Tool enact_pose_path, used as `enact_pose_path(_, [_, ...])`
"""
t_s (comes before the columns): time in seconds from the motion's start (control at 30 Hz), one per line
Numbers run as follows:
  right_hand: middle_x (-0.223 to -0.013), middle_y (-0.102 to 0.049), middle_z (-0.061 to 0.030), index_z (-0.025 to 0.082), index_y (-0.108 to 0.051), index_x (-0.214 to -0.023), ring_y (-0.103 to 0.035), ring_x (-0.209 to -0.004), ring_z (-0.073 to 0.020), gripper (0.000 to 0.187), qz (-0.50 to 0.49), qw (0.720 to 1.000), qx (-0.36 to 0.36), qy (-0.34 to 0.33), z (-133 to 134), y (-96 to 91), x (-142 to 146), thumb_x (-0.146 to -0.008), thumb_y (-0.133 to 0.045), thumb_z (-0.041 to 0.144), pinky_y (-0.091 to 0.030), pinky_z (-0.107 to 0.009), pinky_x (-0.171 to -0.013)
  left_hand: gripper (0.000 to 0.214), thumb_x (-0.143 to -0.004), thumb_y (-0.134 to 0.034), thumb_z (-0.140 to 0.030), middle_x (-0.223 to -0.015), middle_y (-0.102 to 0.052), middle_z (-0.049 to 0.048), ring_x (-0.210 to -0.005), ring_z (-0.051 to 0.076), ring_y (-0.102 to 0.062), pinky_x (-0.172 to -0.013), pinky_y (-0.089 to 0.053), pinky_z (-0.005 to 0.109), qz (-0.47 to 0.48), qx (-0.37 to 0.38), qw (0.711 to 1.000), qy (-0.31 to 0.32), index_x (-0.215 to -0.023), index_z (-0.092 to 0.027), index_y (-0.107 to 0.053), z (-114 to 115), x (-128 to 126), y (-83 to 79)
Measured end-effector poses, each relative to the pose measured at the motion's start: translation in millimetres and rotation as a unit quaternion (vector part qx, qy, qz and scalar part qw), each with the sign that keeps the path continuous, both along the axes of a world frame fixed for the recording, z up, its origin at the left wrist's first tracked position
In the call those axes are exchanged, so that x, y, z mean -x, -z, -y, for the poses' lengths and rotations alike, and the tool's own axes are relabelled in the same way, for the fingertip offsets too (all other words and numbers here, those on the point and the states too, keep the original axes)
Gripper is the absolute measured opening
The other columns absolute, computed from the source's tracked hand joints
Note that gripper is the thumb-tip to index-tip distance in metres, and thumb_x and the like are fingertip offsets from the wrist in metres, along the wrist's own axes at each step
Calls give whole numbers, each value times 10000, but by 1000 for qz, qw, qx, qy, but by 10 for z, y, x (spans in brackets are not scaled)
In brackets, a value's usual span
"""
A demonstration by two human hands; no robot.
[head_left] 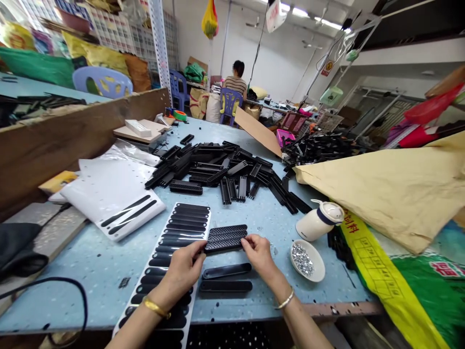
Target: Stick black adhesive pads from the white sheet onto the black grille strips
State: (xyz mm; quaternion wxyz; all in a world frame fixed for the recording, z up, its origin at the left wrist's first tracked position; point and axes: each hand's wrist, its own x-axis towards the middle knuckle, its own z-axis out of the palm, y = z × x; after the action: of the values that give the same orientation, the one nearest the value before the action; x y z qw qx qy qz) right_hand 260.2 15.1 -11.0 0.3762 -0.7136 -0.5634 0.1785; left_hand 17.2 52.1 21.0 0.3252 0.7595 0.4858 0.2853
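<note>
A small group of black textured plastic strips (227, 237), lying side by side, is pinched at its two ends. My left hand (187, 266) has thumb and fingers closed on the left end, and my right hand (258, 252) grips the right end. Just below lie two smooth black strips (225, 286), one above the other. Under my left forearm runs a white sheet (203, 212) carrying rows of black rounded stickers. Behind my hands a large heap of black plastic strips (214, 167) spreads over the blue table.
A white bowl of small shiny metal pieces (303, 261) and a cream lidded mug (319, 220) stand at right. White sheets with two black stickers (119, 194) lie left, beside a wooden board (87, 135). Brown paper (392, 189) covers the right side. Another person (236, 80) sits far back.
</note>
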Motion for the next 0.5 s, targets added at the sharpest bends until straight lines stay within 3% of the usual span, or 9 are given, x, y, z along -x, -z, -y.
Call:
enact_pose_path(0.17, [-605,-676,-51,157,-692,-692,-585,-546,-158,250,21,1000,7,4,131,26,-20,-825,-569,330,-436,-246,-536,356,-803,-501,-276,-978,-783,46,-860,224,-739,-787,-578,311,-11,7,1000,15,-1092,-199,-694,99,-33,6])
enact_pose_path(0.33, [-627,-691,-71,158,-683,-667,-616,-599,-166,337,51,999,15,14,329,-102,-309,-893,-474,294,-454,-251,-594,337,-831,-489,-312,-1024,-777,36,-911,226,-735,-815,-573,303,2,-6,1000,24,-1078,-222,-700,164,32,-45])
enact_pose_path(0.5, [-706,-726,-100,126,-711,-835,-665,-631,-190,309,81,995,24,53,392,-198,-613,-910,-438,250,-500,-264,-591,320,-770,-553,-403,-940,-793,12,-783,235,-750,-595,-579,267,-2,-42,997,-61,-1016,-271,-710,169,287,-95])
